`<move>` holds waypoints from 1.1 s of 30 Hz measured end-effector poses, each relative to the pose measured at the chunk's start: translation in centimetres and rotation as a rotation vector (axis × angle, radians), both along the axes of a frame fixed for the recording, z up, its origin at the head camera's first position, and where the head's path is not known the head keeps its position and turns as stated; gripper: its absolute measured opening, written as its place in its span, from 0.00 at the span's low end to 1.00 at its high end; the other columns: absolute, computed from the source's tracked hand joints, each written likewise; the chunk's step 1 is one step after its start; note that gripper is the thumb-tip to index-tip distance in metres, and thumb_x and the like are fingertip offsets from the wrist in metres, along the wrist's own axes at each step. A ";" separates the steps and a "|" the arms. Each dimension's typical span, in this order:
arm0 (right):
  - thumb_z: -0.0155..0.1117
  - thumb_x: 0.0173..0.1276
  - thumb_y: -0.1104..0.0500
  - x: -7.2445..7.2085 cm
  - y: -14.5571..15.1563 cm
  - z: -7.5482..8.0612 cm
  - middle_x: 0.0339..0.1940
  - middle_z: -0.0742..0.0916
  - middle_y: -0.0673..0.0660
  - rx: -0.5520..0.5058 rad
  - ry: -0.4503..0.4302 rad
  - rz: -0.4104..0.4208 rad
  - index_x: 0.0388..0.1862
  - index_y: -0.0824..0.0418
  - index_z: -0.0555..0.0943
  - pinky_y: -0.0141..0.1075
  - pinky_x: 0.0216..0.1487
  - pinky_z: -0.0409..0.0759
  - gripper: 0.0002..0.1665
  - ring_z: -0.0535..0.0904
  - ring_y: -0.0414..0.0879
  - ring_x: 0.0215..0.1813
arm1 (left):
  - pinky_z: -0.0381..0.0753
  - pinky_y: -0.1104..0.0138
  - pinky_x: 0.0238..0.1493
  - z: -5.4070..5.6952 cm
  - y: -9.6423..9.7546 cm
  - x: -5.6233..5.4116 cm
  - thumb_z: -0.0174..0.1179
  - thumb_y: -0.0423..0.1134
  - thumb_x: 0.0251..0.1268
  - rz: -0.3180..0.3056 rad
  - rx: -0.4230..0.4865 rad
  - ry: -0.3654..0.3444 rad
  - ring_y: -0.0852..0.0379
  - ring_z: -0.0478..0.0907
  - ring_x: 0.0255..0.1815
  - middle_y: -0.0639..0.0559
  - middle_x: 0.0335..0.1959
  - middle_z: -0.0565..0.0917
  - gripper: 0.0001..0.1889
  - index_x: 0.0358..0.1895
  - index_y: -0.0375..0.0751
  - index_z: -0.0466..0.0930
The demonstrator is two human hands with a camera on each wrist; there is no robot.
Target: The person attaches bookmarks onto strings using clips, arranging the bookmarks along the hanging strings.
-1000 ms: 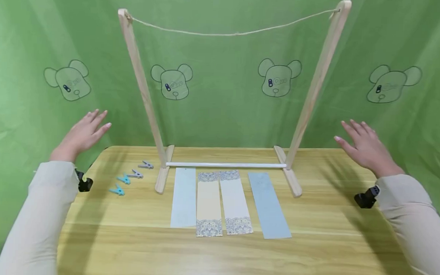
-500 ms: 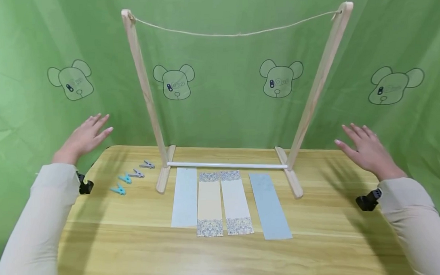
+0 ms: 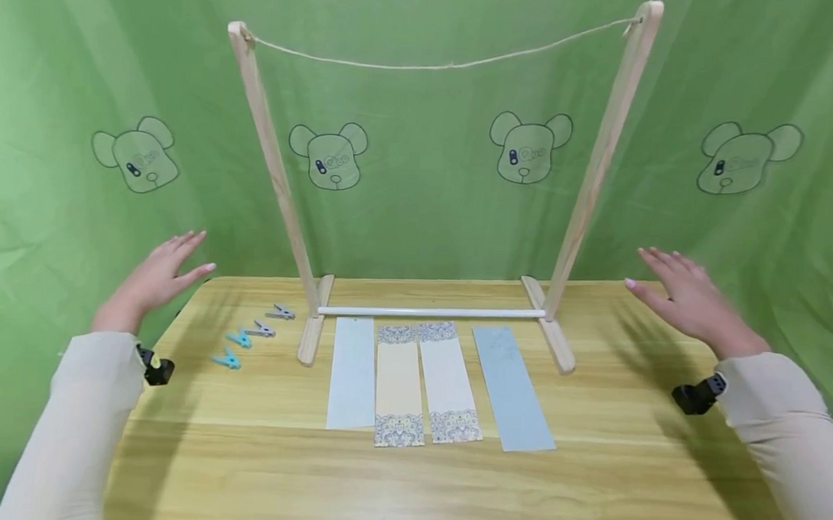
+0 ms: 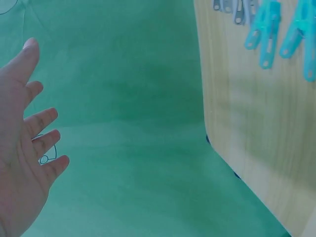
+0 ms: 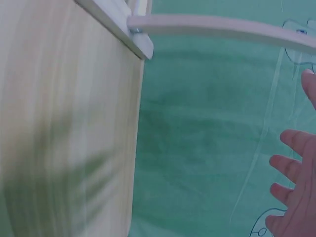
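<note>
Both hands hover above the table's far corners with fingers extended, holding nothing. My left hand [image 3: 152, 277] is left of the wooden frame, nearest to several small clothespins: two grey ones, the upper grey clothespin [image 3: 281, 312] and lower grey clothespin [image 3: 262, 329], and two turquoise ones, the turquoise clothespins [image 4: 266, 34] lying below them. My right hand [image 3: 693, 304] is to the right of the frame. Between the hands lie several paper strips: a pale blue strip [image 3: 353, 376], a cream patterned strip [image 3: 399, 378], a white patterned strip [image 3: 449, 376] and a grey-blue strip [image 3: 511, 386].
A wooden frame stands at the back, with a left post [image 3: 275, 163], a right post [image 3: 602, 159], a white crossbar [image 3: 431, 312] and a sagging string [image 3: 396, 66] between the post tops. Behind the wooden table [image 3: 408, 489] hangs a green curtain [image 3: 418, 214].
Both hands have sunk slightly, fingers still extended. The strips, clothespins and frame have stayed in place; the head view shifts a little.
</note>
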State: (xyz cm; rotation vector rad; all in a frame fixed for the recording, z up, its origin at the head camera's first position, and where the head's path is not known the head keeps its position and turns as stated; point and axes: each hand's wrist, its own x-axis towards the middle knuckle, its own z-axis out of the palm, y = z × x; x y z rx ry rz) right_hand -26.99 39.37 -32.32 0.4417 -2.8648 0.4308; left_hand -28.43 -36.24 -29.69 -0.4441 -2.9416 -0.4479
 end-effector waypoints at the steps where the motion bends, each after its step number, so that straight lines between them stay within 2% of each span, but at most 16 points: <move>1: 0.44 0.75 0.45 0.1 -0.2 -0.1 0.72 0.53 0.75 -0.001 -0.004 0.008 0.75 0.65 0.45 0.63 0.69 0.27 0.40 0.39 0.74 0.71 | 0.39 0.35 0.67 -0.3 -0.1 0.2 0.46 0.53 0.72 0.000 0.006 -0.002 0.28 0.39 0.72 0.31 0.74 0.43 0.37 0.75 0.40 0.41; 13: 0.51 0.72 0.45 1.6 -3.2 -2.5 0.72 0.56 0.75 -0.042 -0.038 0.062 0.74 0.67 0.49 0.65 0.69 0.39 0.43 0.45 0.73 0.72 | 0.44 0.31 0.63 -4.1 0.1 2.1 0.46 0.50 0.73 -0.050 0.071 -0.004 0.25 0.45 0.69 0.28 0.72 0.49 0.34 0.74 0.37 0.46; 19: 0.58 0.68 0.48 2.0 -5.0 -3.8 0.70 0.59 0.76 -0.114 -0.007 0.125 0.72 0.70 0.52 0.67 0.67 0.43 0.44 0.50 0.75 0.69 | 0.44 0.33 0.64 -6.0 0.2 3.0 0.47 0.51 0.73 -0.038 0.111 -0.038 0.26 0.46 0.70 0.30 0.73 0.49 0.35 0.74 0.38 0.45; 23: 0.59 0.68 0.50 2.2 -6.5 -4.6 0.70 0.59 0.77 -0.178 -0.019 0.152 0.72 0.72 0.52 0.68 0.66 0.45 0.45 0.50 0.75 0.69 | 0.45 0.34 0.65 -7.2 0.3 3.2 0.48 0.50 0.72 -0.041 0.142 -0.062 0.27 0.46 0.70 0.31 0.73 0.50 0.36 0.74 0.36 0.46; 28: 0.59 0.68 0.51 2.6 -8.7 -5.8 0.70 0.59 0.76 -0.238 -0.052 0.192 0.73 0.70 0.52 0.71 0.63 0.48 0.44 0.50 0.74 0.69 | 0.47 0.35 0.66 -8.7 0.7 3.5 0.51 0.51 0.70 -0.053 0.210 -0.128 0.27 0.46 0.70 0.29 0.72 0.50 0.38 0.74 0.36 0.45; 33: 0.59 0.68 0.51 2.8 -11.0 -7.0 0.70 0.60 0.75 -0.281 -0.095 0.216 0.72 0.69 0.55 0.72 0.61 0.50 0.42 0.52 0.74 0.69 | 0.49 0.33 0.64 -9.8 0.5 4.0 0.55 0.48 0.68 -0.058 0.329 -0.220 0.26 0.47 0.69 0.30 0.73 0.46 0.42 0.75 0.43 0.38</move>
